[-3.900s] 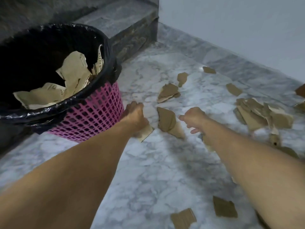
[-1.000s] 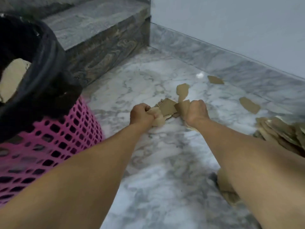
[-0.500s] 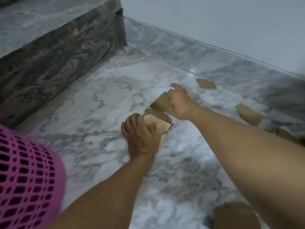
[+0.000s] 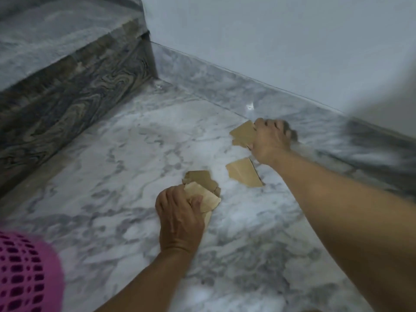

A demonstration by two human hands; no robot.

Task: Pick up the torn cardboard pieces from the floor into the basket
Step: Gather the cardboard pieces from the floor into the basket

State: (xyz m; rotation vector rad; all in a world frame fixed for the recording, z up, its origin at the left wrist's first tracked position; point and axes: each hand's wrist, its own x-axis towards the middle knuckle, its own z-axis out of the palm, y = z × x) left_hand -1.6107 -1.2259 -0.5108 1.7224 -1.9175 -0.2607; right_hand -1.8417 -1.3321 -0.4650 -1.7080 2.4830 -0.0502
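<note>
The floor (image 4: 112, 176) is polished grey-white marble with a soft sheen. The step (image 4: 67, 91) has a darker, swirled stone face. The wall (image 4: 270, 41) is smooth, matt paint. The cardboard (image 4: 244, 174) is matt brown with rough torn edges. The basket (image 4: 24, 278) is pink plastic mesh.

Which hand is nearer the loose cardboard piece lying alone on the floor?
Right. The right hand, gripping its own pieces, sits just beyond the loose cardboard piece; the left hand is farther, below-left.
</note>
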